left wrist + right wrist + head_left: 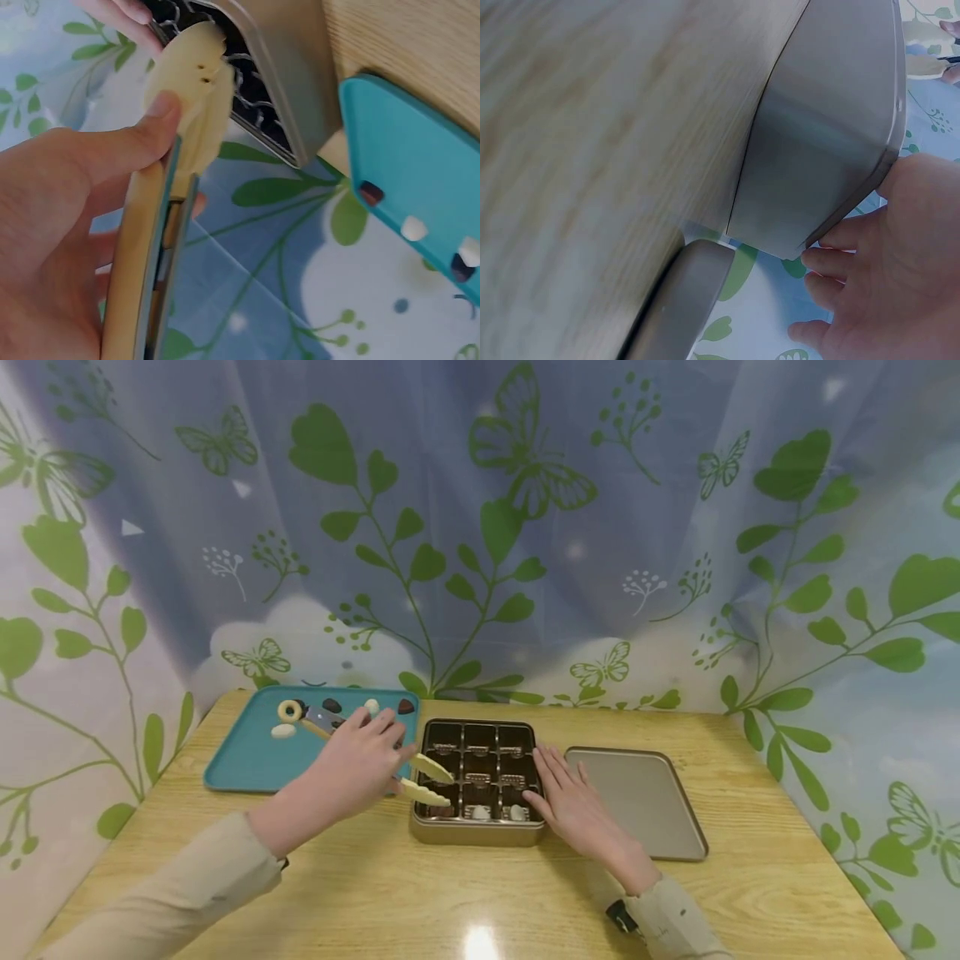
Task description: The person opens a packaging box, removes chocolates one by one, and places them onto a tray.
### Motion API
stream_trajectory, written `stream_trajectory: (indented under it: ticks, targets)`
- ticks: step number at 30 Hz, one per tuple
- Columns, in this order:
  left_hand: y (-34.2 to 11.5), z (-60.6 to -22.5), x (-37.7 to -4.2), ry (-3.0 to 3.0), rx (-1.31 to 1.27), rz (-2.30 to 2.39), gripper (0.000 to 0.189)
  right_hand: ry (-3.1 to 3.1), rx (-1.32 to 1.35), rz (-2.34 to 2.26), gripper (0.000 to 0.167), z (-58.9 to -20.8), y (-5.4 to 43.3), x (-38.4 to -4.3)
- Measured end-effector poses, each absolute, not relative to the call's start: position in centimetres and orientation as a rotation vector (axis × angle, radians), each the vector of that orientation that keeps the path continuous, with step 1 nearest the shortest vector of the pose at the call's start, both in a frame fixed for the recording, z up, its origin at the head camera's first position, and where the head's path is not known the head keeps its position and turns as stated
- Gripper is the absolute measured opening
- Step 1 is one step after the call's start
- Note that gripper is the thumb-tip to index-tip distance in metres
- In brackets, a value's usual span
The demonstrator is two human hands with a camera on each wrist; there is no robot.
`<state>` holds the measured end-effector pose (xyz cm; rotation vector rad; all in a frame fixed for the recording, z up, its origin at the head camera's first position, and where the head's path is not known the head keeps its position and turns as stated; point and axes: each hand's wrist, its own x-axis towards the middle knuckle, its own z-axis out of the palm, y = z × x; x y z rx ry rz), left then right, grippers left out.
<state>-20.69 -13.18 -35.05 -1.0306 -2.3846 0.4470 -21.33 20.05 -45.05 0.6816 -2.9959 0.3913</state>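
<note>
My left hand (360, 756) grips a pair of kitchen tongs (150, 247) with cream tips. In the head view, the tips stand apart over the left side of a bronze metal tin (480, 835), nothing visible between them. Dark dividers split the tin into several compartments. Its front row has a brown piece (440, 812) at left, then a white piece (481, 812) and another white piece (517, 812). My right hand (577, 806) rests with straight fingers along the tin's right rim.
A teal tray (247, 768) on the left bears small dark and white pieces, among them a ring-shaped piece (290, 711). Right of the tin, partly behind my right hand, lies a flat bronze lid (645, 793). A patterned curtain (450, 568) hangs behind the wooden table (375, 893).
</note>
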Motion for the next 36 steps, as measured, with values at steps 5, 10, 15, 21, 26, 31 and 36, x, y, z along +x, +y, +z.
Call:
stream_trajectory:
  ticks: [5, 10, 15, 21, 26, 31, 36]
  targets:
    - [-11.7, -34.7, -20.8, -2.431, -1.047, 0.571, 0.053, -3.005, 0.687, 0.385, 0.072, -45.2, 20.1, -21.4]
    - [-10.2, -34.2, -21.1, -2.474, -1.047, 0.648, 0.036, -3.007, 0.683, 0.378, 0.072, -45.3, 20.1, -21.5]
    - [-8.9, -34.4, -21.2, -2.572, -1.048, 0.738, 0.023, -3.001, 0.681, 0.38, 0.072, -45.1, 19.9, -21.3]
    - [-7.9, -35.2, -21.2, -2.627, -1.027, 0.817, 0.026, -2.989, 0.675, 0.378, 0.071, -45.0, 19.7, -21.2]
    - [-7.9, -35.7, -21.1, -2.582, -1.034, 0.803, 0.02, -2.987, 0.674, 0.363, 0.071, -45.1, 19.7, -21.2]
    - [-9.1, -35.4, -21.1, -2.476, -1.028, 0.699, 0.032, -2.994, 0.673, 0.37, 0.071, -45.0, 19.8, -21.3]
    - [-10.9, -35.2, -21.2, -2.392, -1.016, 0.588, 0.04, -2.992, 0.671, 0.368, 0.071, -45.1, 20.1, -21.4]
